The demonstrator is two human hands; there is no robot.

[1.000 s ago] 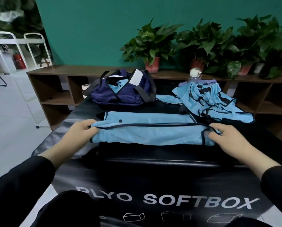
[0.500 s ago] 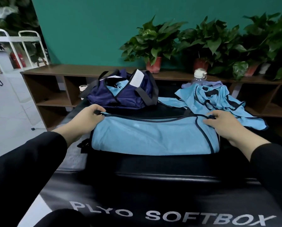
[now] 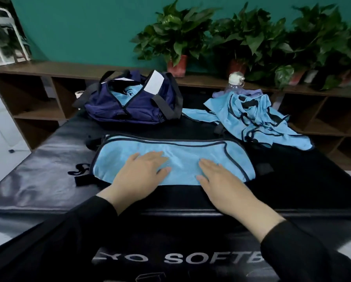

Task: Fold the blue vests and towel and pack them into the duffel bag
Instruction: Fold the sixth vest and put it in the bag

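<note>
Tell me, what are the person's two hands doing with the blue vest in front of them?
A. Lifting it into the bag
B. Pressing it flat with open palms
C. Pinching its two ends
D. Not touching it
B: the left hand and right hand lie flat, fingers straight, on the folded vest on the black softbox.

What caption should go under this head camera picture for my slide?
Both hands, left and right, press flat on a folded blue vest beside the open duffel bag.
</note>
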